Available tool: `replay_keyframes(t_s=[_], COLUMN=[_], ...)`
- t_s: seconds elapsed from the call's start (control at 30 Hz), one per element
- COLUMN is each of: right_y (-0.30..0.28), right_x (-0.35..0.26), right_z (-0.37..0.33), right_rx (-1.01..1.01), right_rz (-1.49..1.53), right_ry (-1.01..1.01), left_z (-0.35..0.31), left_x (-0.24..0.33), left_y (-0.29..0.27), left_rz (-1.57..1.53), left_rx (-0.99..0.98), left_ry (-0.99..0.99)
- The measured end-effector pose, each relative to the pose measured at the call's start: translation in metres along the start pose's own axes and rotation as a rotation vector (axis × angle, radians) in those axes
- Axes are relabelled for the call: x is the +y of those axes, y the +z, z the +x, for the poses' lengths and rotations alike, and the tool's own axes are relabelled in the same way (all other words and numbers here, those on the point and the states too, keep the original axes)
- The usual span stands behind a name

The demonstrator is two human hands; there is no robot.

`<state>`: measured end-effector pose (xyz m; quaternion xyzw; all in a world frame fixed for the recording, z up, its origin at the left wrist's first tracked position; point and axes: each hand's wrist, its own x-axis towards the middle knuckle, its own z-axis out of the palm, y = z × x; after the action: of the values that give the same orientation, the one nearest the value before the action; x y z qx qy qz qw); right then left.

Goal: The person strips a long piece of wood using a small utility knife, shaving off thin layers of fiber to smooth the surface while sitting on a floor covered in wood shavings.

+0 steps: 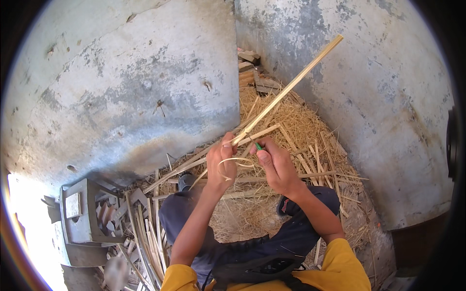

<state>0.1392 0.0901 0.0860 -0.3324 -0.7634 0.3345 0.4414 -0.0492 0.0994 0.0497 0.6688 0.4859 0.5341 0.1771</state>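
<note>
A long pale bamboo strip (296, 82) slants up and to the right from my left hand (222, 162), whose fingers are closed round its lower end. In my right hand (277, 167) is a small knife with a green handle (258, 146), mostly covered by the fingers. Its thin tip lies close to the strip, just beyond the left hand; whether it touches I cannot tell. A thin curled shaving (236, 160) loops between the two hands.
Straw-like shavings (296, 121) and loose strips (315, 174) cover the floor between my knees and the corner. Worn plaster walls (160, 72) close in on both sides. At lower left stands a grey box-like frame (80, 213), beside a bundle of long strips (150, 237).
</note>
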Motion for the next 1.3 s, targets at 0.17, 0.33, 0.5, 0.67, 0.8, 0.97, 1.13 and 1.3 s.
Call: replay_keyframes(t_s=[0.17, 0.33, 0.5, 0.67, 0.8, 0.97, 1.13, 1.3], right_y=[0.003, 0.002, 0.007, 0.009, 0.012, 0.010, 0.008, 0.009], right_x=[0.000, 0.000, 0.001, -0.004, -0.012, -0.013, -0.012, -0.012], right_z=[-0.001, -0.001, -0.002, -0.004, -0.005, -0.006, -0.005, -0.005], right_rx=[-0.025, -0.035, -0.002, 0.025, 0.058, 0.052, 0.050, 0.043], right_rz=[-0.034, -0.079, -0.106, -0.189, -0.270, -0.282, -0.274, -0.285], right_ry=[0.007, 0.022, -0.006, 0.021, 0.035, 0.047, 0.049, 0.048], left_z=[-0.003, -0.002, -0.004, -0.005, -0.004, -0.005, -0.005, -0.005], left_x=[-0.012, -0.003, -0.002, -0.007, -0.005, -0.006, -0.004, -0.004], left_y=[0.011, 0.011, 0.015, 0.018, 0.022, 0.023, 0.022, 0.022], left_rz=[0.177, 0.079, 0.059, 0.094, 0.115, 0.147, 0.155, 0.145], left_rx=[0.117, 0.102, 0.117, 0.121, 0.169, 0.175, 0.152, 0.172], left_ry=[0.052, 0.013, 0.019, 0.010, 0.043, 0.053, 0.029, 0.027])
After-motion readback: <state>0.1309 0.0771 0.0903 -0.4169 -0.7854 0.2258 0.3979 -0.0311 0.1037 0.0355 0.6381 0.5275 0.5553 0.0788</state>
